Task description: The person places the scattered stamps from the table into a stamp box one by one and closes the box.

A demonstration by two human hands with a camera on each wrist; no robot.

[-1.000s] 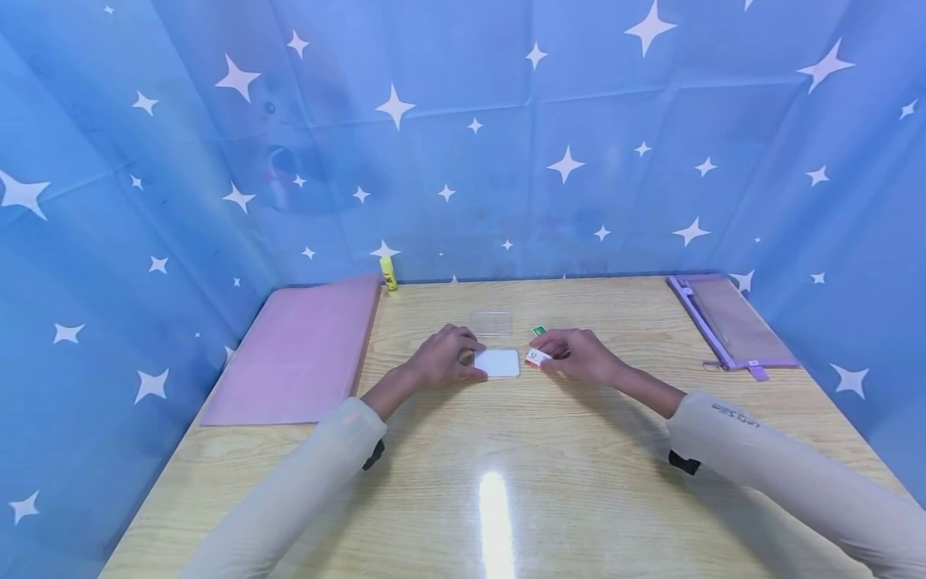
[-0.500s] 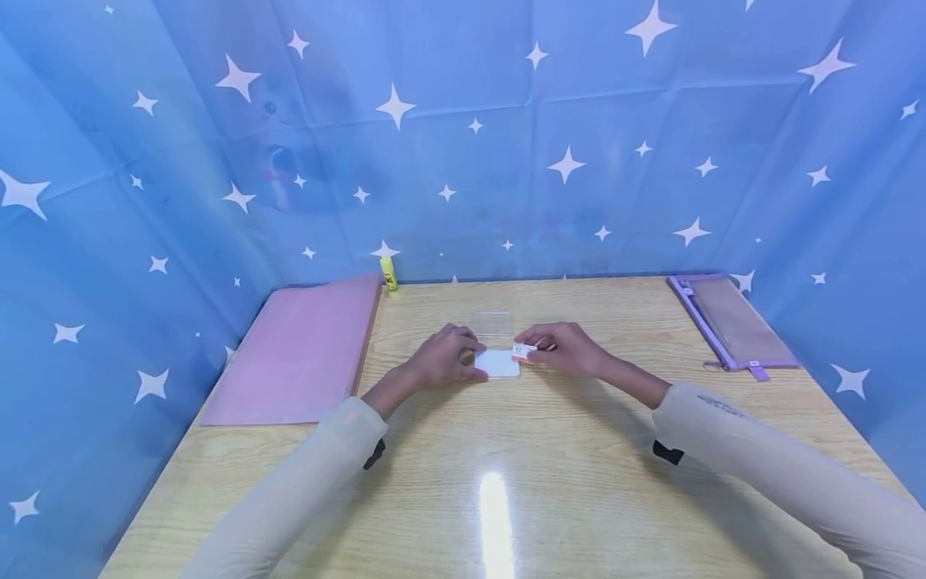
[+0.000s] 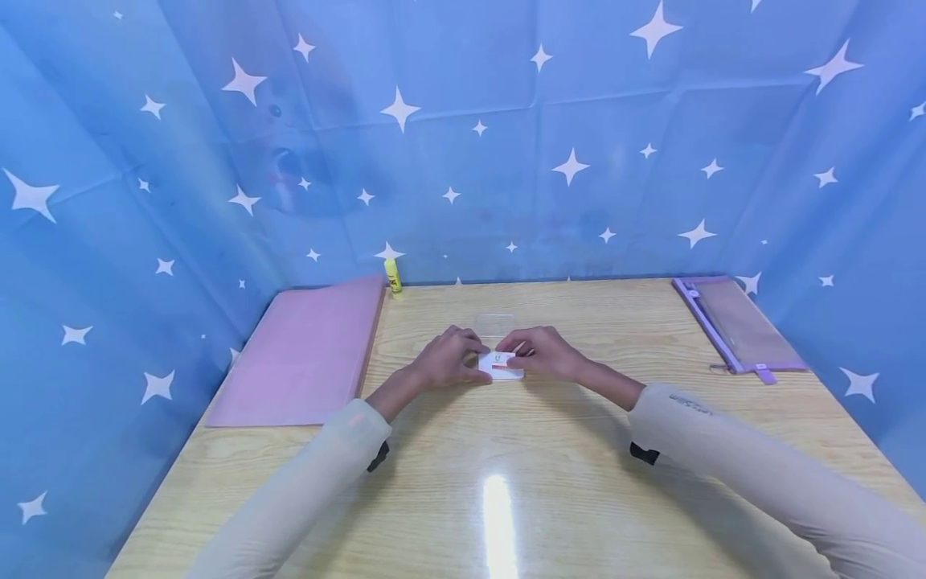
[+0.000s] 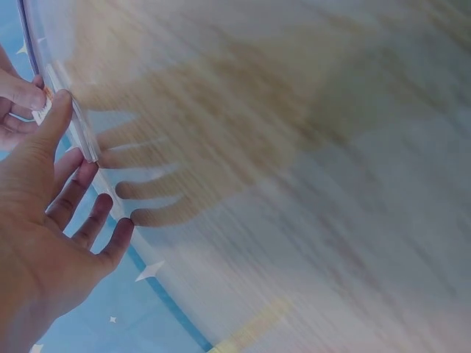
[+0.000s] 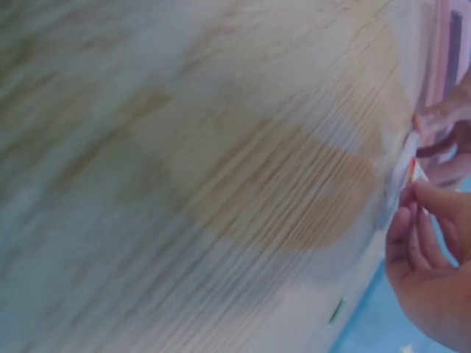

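My left hand [image 3: 450, 358] grips the left end of a flat, round-cornered white rectangle in a clear plastic case [image 3: 488, 373], thumb at the near edge and fingers at the far edge. In the left wrist view the clear case [image 4: 82, 136] shows edge-on between thumb and fingertips. My right hand [image 3: 546, 354] pinches a small white card-like piece with a red band [image 3: 501, 359] and holds it over the white rectangle, overlapping it. The right wrist view shows the red edge of this piece [image 5: 411, 170] at the fingertips, close beside the left hand [image 5: 449, 121].
A clear plastic lid [image 3: 495, 325] lies just behind the hands. A small green item [image 5: 336, 310] lies on the table in the right wrist view. A pink folder [image 3: 304, 354] lies left, a yellow glue stick [image 3: 393, 276] stands at the back, and a purple zip pouch [image 3: 745, 326] lies right.
My right hand has moved left with the small white-and-red piece, from beside the case to over the white rectangle. My left hand keeps its grip on the case.
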